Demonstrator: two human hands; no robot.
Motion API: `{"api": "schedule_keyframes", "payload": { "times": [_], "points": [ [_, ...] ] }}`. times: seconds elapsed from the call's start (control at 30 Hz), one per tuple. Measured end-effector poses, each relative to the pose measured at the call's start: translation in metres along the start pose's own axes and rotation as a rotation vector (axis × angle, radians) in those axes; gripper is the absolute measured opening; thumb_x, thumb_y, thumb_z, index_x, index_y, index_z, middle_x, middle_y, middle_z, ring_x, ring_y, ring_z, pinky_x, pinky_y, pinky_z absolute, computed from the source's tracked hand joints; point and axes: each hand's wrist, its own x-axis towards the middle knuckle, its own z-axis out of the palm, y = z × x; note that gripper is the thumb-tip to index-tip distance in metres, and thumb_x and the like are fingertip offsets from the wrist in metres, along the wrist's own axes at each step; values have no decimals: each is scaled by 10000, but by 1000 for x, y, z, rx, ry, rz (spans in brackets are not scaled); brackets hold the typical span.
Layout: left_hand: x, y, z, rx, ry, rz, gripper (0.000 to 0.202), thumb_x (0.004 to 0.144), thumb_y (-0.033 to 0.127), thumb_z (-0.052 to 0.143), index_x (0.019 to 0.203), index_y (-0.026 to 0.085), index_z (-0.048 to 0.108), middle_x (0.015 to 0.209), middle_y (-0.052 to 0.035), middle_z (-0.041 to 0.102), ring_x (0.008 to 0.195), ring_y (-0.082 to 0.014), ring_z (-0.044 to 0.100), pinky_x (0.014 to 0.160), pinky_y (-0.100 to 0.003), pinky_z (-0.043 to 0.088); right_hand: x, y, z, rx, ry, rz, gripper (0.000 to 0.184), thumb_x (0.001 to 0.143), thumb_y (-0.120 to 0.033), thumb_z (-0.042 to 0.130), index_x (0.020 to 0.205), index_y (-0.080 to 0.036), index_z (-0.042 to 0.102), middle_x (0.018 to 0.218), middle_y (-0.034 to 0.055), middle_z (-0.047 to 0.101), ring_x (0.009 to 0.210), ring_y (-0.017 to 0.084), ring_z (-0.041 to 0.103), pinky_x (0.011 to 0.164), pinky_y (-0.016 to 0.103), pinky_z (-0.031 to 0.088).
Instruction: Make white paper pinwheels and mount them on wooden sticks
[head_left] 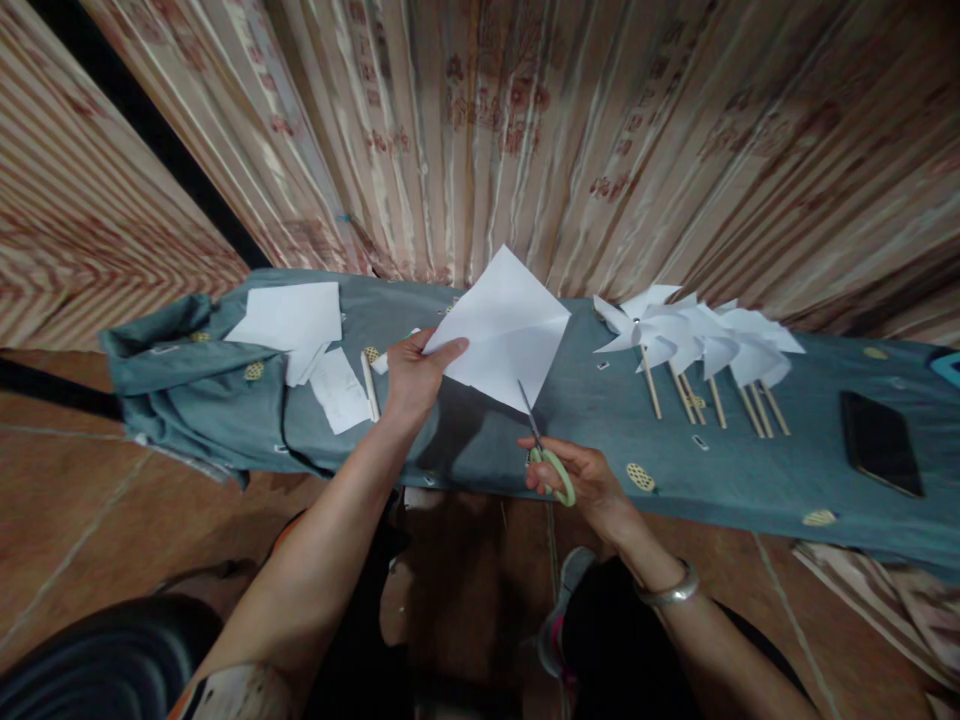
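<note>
A white square sheet of paper is held up over the cloth, one corner towards me. My left hand pinches its left corner, thumb on top. In my right hand is a pair of scissors with light green handles, fingers through the loops. The blades lie at the paper's near corner, pointing away from me. Whether they are cutting into it at this instant is hard to make out. To the right lie several white paper pinwheels on wooden sticks, overlapping in a row.
A teal cloth with yellow patterns covers the narrow table. On its left lie white paper sheets, smaller paper pieces and a pale stick-like object. A black phone rests at the right. A patterned curtain hangs behind.
</note>
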Motion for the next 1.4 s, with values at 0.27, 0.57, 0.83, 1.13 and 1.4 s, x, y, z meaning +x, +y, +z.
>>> {"api": "schedule_keyframes", "payload": {
  "times": [0.27, 0.57, 0.83, 1.13, 1.4],
  "points": [
    [-6, 0, 3, 34, -50, -29, 268, 548, 252, 841, 791, 163, 773, 684, -15, 701, 599, -171, 604, 576, -289, 462, 0, 1, -2, 8, 0, 3, 525, 687, -508, 779, 1099, -187, 725, 708, 32, 689, 600, 122, 585, 542, 243, 452],
    [-6, 0, 2, 35, -49, -23, 263, 550, 269, 841, 780, 161, 773, 683, -21, 700, 598, -176, 598, 581, -293, 450, 0, 0, 0, 60, 15, 19, 505, 646, -482, 818, 1049, -188, 741, 659, 16, 666, 582, 123, 580, 562, 261, 472],
    [-9, -2, 4, 79, -85, -43, 236, 544, 275, 833, 741, 172, 755, 611, 27, 660, 531, -131, 556, 542, -257, 422, -1, -3, 1, 57, 48, 20, 515, 631, -480, 824, 1047, -185, 750, 686, 37, 704, 587, 127, 593, 556, 256, 470],
    [-9, -2, 4, 76, -85, -35, 202, 556, 259, 829, 720, 175, 748, 588, 40, 650, 506, -111, 542, 520, -240, 415, 0, 1, 2, 81, 48, 10, 477, 631, -464, 824, 1018, -192, 756, 655, 21, 682, 569, 125, 584, 547, 261, 465],
    [-15, -3, 7, 62, -113, -54, 203, 582, 271, 817, 739, 164, 747, 599, 24, 658, 509, -116, 556, 526, -252, 439, 1, -3, 3, 77, 66, 29, 486, 607, -501, 824, 961, -181, 731, 638, 12, 668, 547, 115, 556, 522, 248, 437]
  ]
}}
